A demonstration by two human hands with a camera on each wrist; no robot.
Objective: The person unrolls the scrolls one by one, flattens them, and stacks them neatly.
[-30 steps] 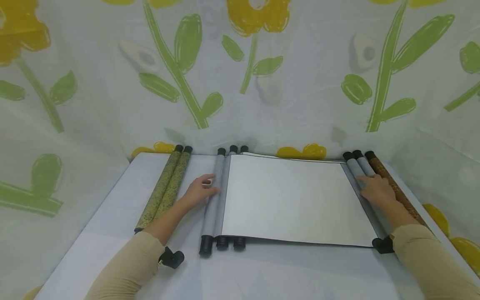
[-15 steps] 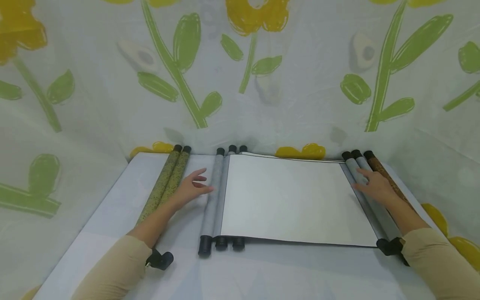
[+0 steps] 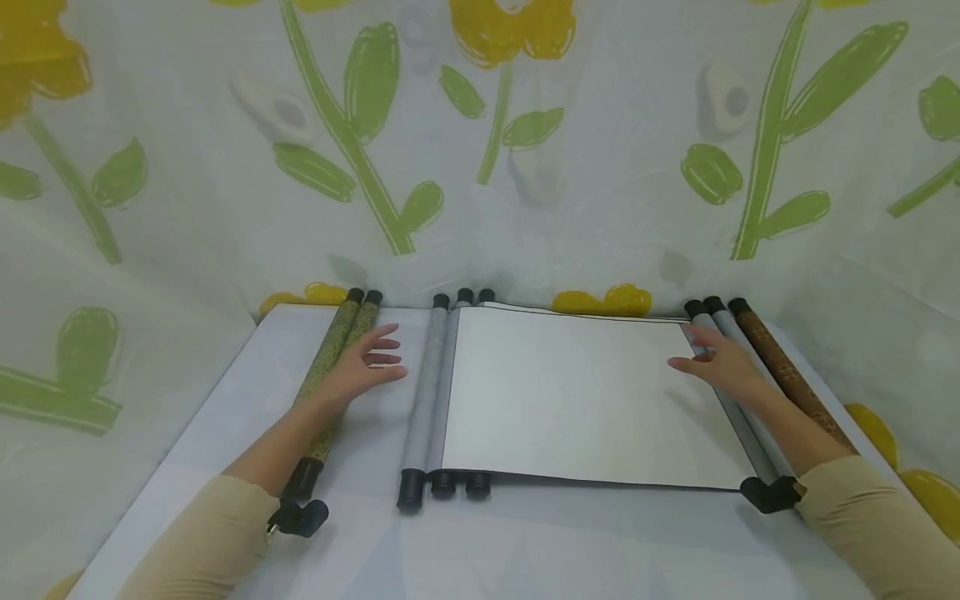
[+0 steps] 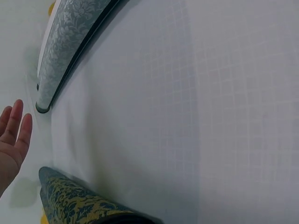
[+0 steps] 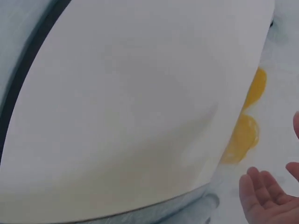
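Observation:
A scroll lies partly unrolled, its blank white sheet (image 3: 570,392) facing up. Grey patterned rolls with black end knobs bound it, one roll (image 3: 426,392) at the left and another (image 3: 727,325) among those at the right. My left hand (image 3: 362,371) hovers between the left grey rolls and two yellow-green patterned rolls (image 3: 332,337), fingers spread and holding nothing. Over the sheet's right border is my right hand (image 3: 723,367), thumb and fingers apart, its shadow falling on the paper. In the wrist views, the left hand (image 4: 14,144) and right hand (image 5: 271,200) are partly cut off.
A brown patterned roll (image 3: 791,375) lies along the right side. All the rolls rest on a white-covered table (image 3: 570,550). Behind it hangs a pale cloth (image 3: 615,208) with yellow flowers and green leaves. Black wrist cameras (image 3: 768,494) jut out near each sleeve.
My left hand has drawn back leftward from the left grey roll. My right hand has left the right grey rolls and shifted left over the sheet's border. The scroll stays in place.

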